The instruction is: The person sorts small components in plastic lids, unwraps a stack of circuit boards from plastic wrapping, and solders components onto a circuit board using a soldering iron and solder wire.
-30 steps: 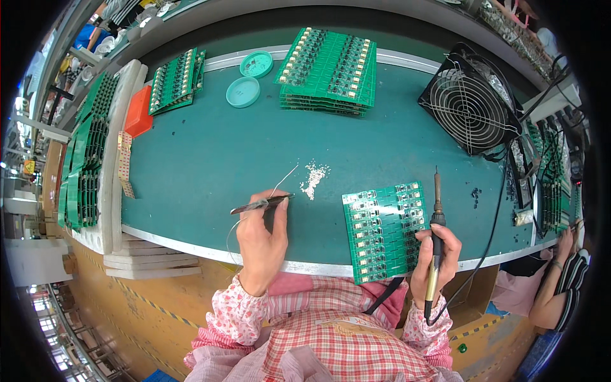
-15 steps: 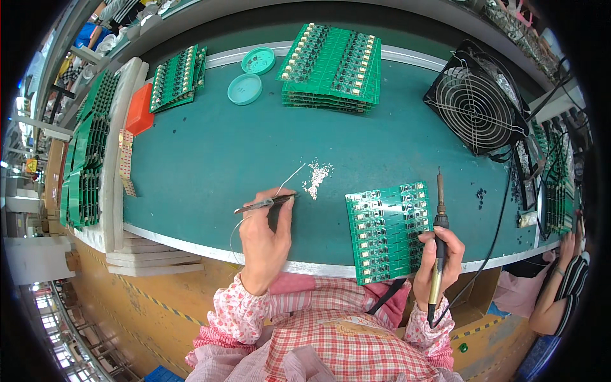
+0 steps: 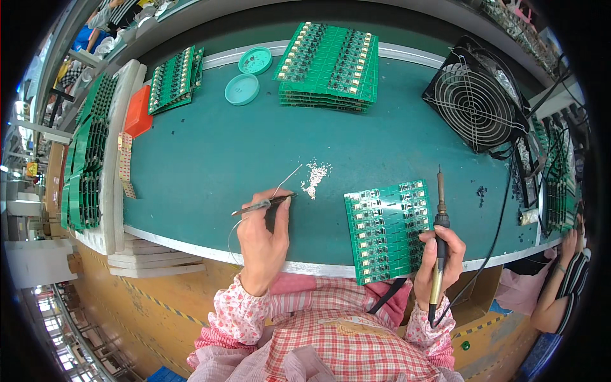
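Note:
My left hand (image 3: 263, 242) pinches a pair of dark tweezers (image 3: 258, 206), and a thin strand of solder wire (image 3: 287, 180) sticks out above the fingers and loops down beside the wrist. Just past the tweezers' tips lies a small heap of tiny white parts (image 3: 314, 178). My right hand (image 3: 443, 261) grips a soldering iron (image 3: 441, 216) upright, its metal tip pointing away from me. Beside that hand a green circuit board (image 3: 388, 232) with two columns of components reaches over the table's front edge. The right fingers are at its right edge; whether they hold it I cannot tell.
A stack of green boards (image 3: 328, 70) stands at the back, with two round turquoise lids (image 3: 242, 89) to its left. More boards (image 3: 172, 79) and an orange-red box (image 3: 138, 111) sit at the left. A black fan (image 3: 474, 102) occupies the back right. Another person's arm (image 3: 554, 286) shows far right.
The whole view has shifted very slightly. Both hands, the tweezers, the iron and the board keep nearly the same places.

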Demonstrator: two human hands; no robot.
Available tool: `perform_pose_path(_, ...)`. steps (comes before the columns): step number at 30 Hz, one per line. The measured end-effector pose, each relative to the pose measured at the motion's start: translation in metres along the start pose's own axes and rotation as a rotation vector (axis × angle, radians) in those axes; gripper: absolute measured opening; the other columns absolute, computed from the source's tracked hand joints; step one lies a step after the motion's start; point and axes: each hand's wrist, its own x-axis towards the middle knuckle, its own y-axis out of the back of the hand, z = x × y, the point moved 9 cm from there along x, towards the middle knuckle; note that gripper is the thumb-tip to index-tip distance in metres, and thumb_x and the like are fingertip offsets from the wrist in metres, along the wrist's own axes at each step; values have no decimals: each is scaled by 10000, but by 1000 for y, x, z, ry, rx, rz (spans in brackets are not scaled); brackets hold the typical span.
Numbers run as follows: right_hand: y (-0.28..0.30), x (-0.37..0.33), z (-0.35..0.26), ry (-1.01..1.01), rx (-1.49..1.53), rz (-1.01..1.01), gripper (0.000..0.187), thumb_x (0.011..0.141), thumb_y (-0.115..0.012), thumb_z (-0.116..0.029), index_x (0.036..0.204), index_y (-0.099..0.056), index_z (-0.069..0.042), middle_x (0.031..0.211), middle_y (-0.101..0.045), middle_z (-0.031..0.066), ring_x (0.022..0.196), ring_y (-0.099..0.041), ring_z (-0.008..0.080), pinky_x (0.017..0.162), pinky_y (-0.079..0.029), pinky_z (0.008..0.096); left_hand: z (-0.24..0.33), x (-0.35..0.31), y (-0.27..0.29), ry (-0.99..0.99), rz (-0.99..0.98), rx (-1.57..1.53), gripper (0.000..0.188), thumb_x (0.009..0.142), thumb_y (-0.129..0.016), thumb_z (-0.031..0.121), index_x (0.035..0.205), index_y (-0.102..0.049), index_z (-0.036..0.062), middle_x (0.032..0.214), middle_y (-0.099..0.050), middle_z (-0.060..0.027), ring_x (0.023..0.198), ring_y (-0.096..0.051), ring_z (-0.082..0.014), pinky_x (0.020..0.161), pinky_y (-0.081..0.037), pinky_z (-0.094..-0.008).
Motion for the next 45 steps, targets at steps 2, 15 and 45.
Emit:
perform_pose_path(2, 2, 0, 0, 10, -6, 1, 229, 942, -618, -19, 1164, -563, 1, 844, -690, 136, 776, -648, 226, 746, -496, 334, 3, 0, 0, -7, -1, 16, 91, 951, -646, 16, 1042, -642, 12, 875, -703, -72, 745, -635, -129, 709, -496, -259)
perform_pose_path(15, 1, 0, -1, -5, -21, -18, 256, 912, -633, 19, 1160, -574, -2, 849, -701, 125, 751, -652, 232, 737, -508, 339, 10, -1, -2, -72, -13, 33, 132, 931, -634, -26, 1058, -653, 8, 972, -675, -102, 809, -637, -197, 734, -501, -303)
perform_pose_path(45, 9, 11, -18, 82, -65, -48, 257, 861, -732, -15, 1111, -673, -18, 835, -691, 110, 709, -646, 224, 651, -506, 328, 57, 7, -53, -118, -221, -178, 86, 925, -639, -39, 1009, -652, -32, 986, -687, -100, 819, -683, -202, 741, -519, -297)
